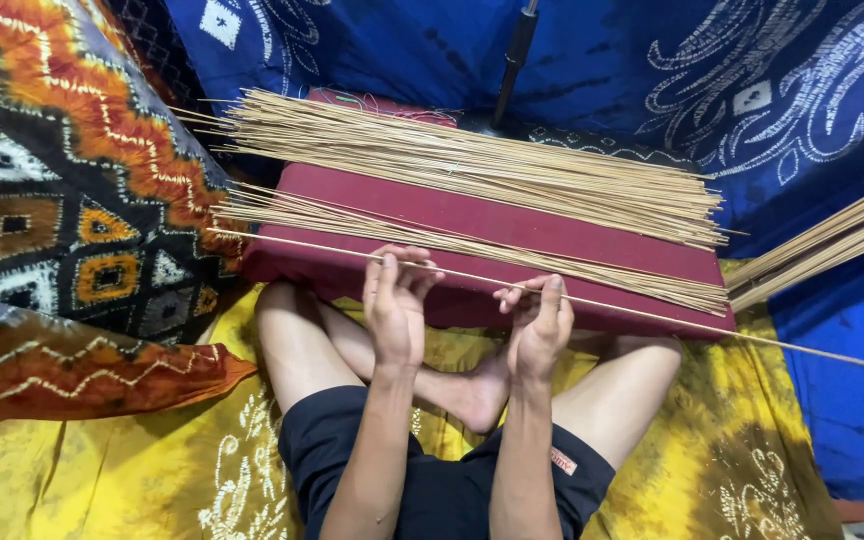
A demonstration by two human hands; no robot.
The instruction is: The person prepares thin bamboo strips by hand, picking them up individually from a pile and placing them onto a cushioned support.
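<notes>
Two hands (467, 315) on one thin stick (652, 315), two stick heaps (472, 170), one maroon cushion (472, 225)

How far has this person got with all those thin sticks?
Hard to say what is finished. Two heaps of thin sticks lie on the maroon cushion. In hand: one long stick, pinched between left hand and right hand. Another bundle waits at the right edge.

We take this for a home craft corner worked from the floor: we sit cross-legged on a yellow patterned cloth (102, 470), with blue tie-dye fabric (802, 100) draped behind, an orange and black batik cloth (62, 170) beside us, and heaps of thin bamboo sticks (472, 170) on a maroon cushion (552, 235) over our legs
</notes>
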